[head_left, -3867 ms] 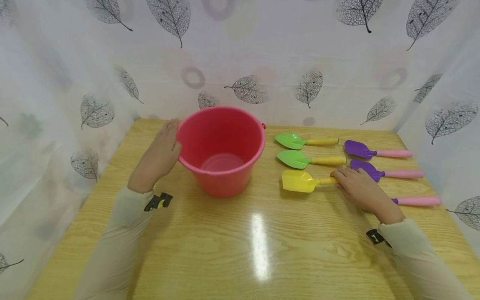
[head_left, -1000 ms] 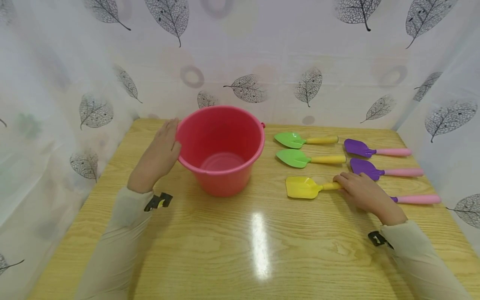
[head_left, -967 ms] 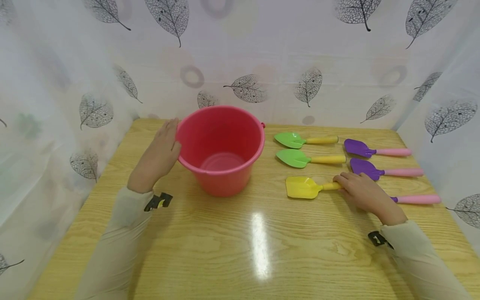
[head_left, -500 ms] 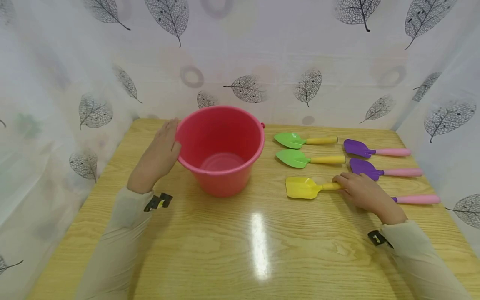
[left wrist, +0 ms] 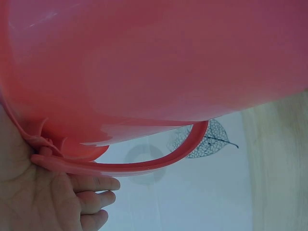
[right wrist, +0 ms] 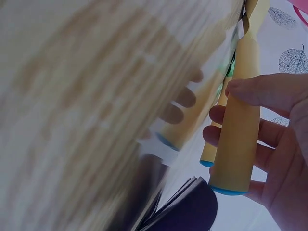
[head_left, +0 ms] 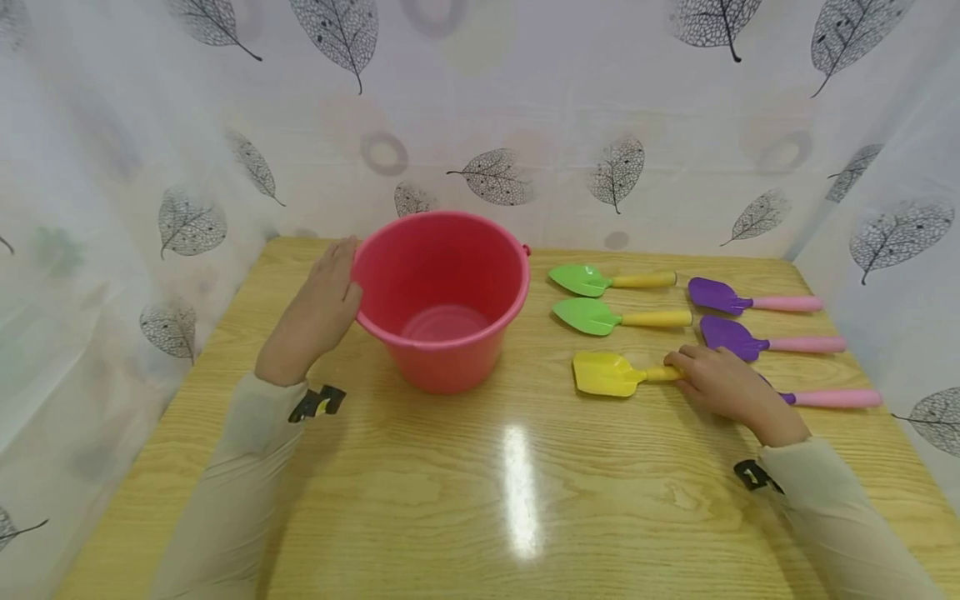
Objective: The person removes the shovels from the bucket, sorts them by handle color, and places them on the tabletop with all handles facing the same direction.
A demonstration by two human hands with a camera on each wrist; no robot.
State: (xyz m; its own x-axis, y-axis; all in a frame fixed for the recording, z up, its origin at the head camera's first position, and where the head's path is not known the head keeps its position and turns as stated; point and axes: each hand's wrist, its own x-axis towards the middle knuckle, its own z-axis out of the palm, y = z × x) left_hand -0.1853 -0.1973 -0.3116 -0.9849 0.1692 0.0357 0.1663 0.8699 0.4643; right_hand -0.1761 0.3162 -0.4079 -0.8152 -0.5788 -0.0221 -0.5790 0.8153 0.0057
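Observation:
A pink-red bucket (head_left: 450,367) stands upright at the middle-left of the table. My left hand (head_left: 313,312) rests against its left rim, fingers extended. In the left wrist view, that hand (left wrist: 43,199) lies beside the bucket's handle (left wrist: 144,166) where it joins the rim. My right hand (head_left: 723,387) holds the yellow handle of a toy shovel with a square yellow blade (head_left: 606,374). The right wrist view shows thumb and fingers around this handle (right wrist: 236,144). Behind it lie two green trowels (head_left: 588,317) with yellow handles, side by side.
Purple shovels with pink handles lie in a column at the right: one at the back (head_left: 716,296), one in the middle (head_left: 731,337), and a front one whose blade my hand mostly covers, its handle (head_left: 836,399) showing. A leaf-print curtain (head_left: 480,100) surrounds the wooden table (head_left: 420,500).
Since the oldest frame, my right hand has brought the yellow shovel slightly toward me and to the right. In the last second it has hardly moved. The left hand and bucket stay put.

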